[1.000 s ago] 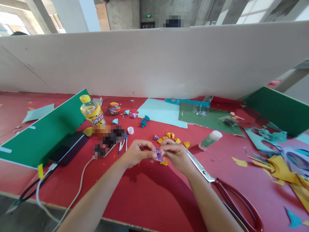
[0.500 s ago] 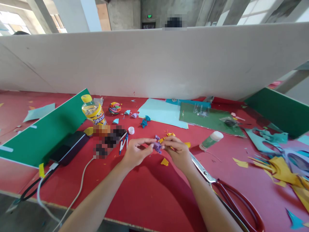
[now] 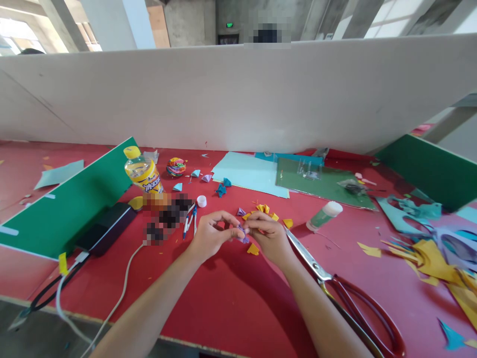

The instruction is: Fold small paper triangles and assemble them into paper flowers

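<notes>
Between the fingertips of both hands is a small piece of folded purple paper (image 3: 244, 238), largely covered by the fingers. My left hand (image 3: 216, 231) pinches its left side, and my right hand (image 3: 266, 233) pinches it from the right. Just beyond the fingers lie a purple folded piece (image 3: 241, 212) and several yellow folded pieces (image 3: 263, 209). One yellow paper piece (image 3: 253, 249) rests on the red table (image 3: 223, 303) just below the hands. Large scissors (image 3: 316, 268) with red handles lie beside and partly behind my right forearm.
A glue stick (image 3: 325, 217) stands tilted at right, its white cap (image 3: 201, 201) near a compass (image 3: 189, 221). A drink bottle (image 3: 143, 171) and a black power bank (image 3: 106, 226) are at left. Yellow paper scraps (image 3: 432, 261) lie right. Green dividers (image 3: 74, 209) flank the table.
The fingertips have closed in nearer each other over the purple paper, which now shows less. My right hand has shifted slightly left. Other things stay in place.
</notes>
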`<state>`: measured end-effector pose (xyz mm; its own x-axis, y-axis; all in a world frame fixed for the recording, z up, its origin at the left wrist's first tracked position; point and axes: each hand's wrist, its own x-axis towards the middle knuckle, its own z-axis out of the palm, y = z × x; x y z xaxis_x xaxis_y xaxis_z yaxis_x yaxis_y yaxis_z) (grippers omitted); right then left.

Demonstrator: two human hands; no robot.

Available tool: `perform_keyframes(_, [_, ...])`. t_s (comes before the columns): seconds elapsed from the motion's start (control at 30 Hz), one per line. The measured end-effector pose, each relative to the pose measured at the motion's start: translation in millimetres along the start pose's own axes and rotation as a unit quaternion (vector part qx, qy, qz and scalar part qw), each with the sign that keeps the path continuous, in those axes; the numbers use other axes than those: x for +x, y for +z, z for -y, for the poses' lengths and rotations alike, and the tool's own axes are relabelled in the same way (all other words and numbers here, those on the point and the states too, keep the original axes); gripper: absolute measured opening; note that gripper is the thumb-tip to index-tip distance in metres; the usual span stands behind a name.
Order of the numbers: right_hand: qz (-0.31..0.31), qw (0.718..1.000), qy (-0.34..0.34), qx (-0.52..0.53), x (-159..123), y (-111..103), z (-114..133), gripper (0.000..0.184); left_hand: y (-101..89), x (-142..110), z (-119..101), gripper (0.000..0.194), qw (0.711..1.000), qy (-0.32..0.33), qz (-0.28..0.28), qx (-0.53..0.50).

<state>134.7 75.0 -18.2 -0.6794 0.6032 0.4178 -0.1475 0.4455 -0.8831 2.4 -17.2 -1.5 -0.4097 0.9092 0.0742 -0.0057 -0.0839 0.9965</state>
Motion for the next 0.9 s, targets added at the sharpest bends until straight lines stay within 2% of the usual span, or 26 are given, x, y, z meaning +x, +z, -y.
perform_keyframes(0.2, [-0.007, 1.0, -0.001, 0.02, 0.5, 3.1, -2.4, 0.017, -0.5, -1.1, 3.9, 0.021, 0.998, 0.017, -0.001, 0.06])
perform_keyframes(0.33, [-0.011, 1.0, -0.005, 0.025, 0.5, 0.1, 3.4, 0.013, -1.4, 2.1, 3.4, 0.024, 0.999, 0.02, -0.02, -0.027])
perform_keyframes(0.4, [-0.011, 0.999, -0.008, 0.029, 0.1, -2.1, 5.7, 0.014, -3.1, 5.3, 4.8, 0.027, 0.997, -0.004, -0.037, -0.063])
perform_keyframes(0.43, [-0.01, 0.999, -0.011, 0.033, 0.0, -3.1, 5.9, 0.014, -4.1, 6.7, 6.0, 0.029, 0.997, -0.028, -0.026, -0.068])
perform_keyframes(0.5, [-0.003, 0.999, -0.02, 0.041, 0.0, -4.5, 4.9, 0.014, -6.6, 8.3, 9.5, 0.033, 0.991, -0.097, 0.051, -0.077])
perform_keyframes(0.6, [0.008, 0.999, -0.031, 0.042, 0.3, -5.5, 2.5, 0.014, -10.0, 7.5, 14.3, 0.036, 0.958, -0.178, 0.192, -0.114])
perform_keyframes(0.73, [0.049, 0.998, -0.017, 0.033, 0.6, -7.2, 4.8, 0.019, -11.4, 5.2, 16.3, 0.029, 0.936, -0.207, 0.256, -0.123])
perform_keyframes(0.8, [0.07, 0.997, 0.001, 0.032, 0.7, -8.3, 6.7, 0.02, -9.8, 5.2, 15.8, 0.028, 0.942, -0.203, 0.244, -0.111])
perform_keyframes(0.9, [0.057, 0.997, 0.037, 0.038, 0.5, -8.2, 6.2, 0.026, -5.8, 6.6, 14.5, 0.028, 0.974, -0.151, 0.152, -0.071])
